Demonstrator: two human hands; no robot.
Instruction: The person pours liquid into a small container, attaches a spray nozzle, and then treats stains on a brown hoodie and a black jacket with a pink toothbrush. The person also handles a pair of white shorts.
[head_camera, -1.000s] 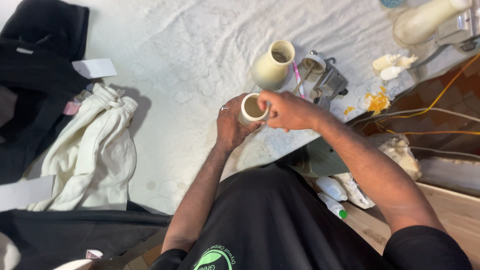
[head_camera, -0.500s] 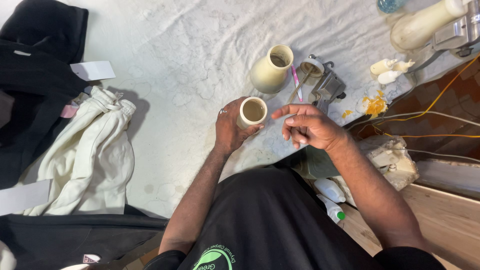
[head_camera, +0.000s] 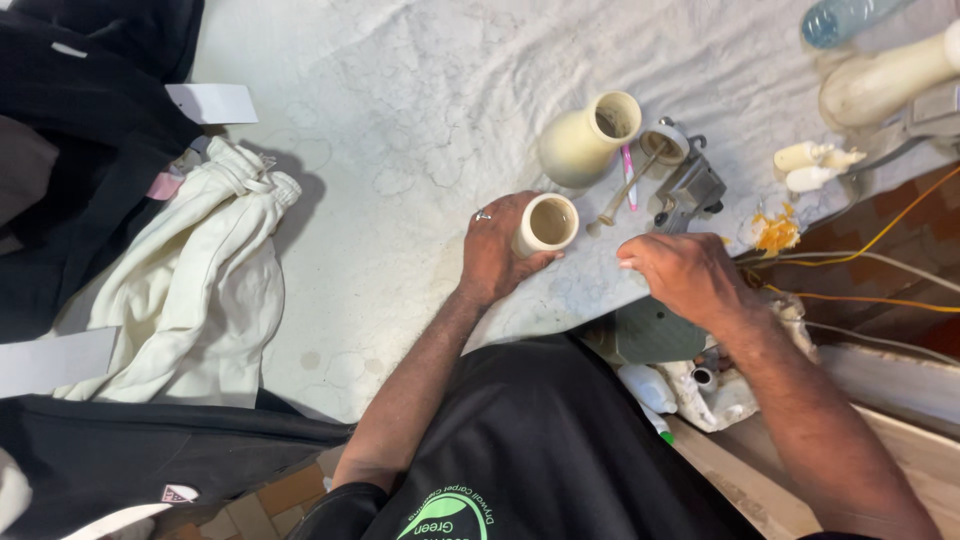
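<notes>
My left hand (head_camera: 495, 250) grips a small cream cylindrical pot (head_camera: 546, 224) with its open mouth up, held over the white cloth-covered table (head_camera: 400, 120). A ring shows on one finger. My right hand (head_camera: 680, 275) hovers to the right of the pot near the table's edge, fingers curled loosely, holding nothing that I can see. Just beyond the pot stands a cream vase (head_camera: 585, 140). Beside the vase lie a pink tool (head_camera: 629, 175) and a wooden stick (head_camera: 625, 195).
A small metal device (head_camera: 690, 190) with a tape roll (head_camera: 665, 143) sits right of the vase. Cream cloth (head_camera: 195, 290) and dark garments (head_camera: 80, 120) lie at left. At far right are a plastic bottle (head_camera: 840, 20), a pale vase (head_camera: 885, 85), orange cables (head_camera: 870, 295).
My right hand has left the pot's rim and moved right and down, away from it. The left hand keeps holding the pot in about the same place.
</notes>
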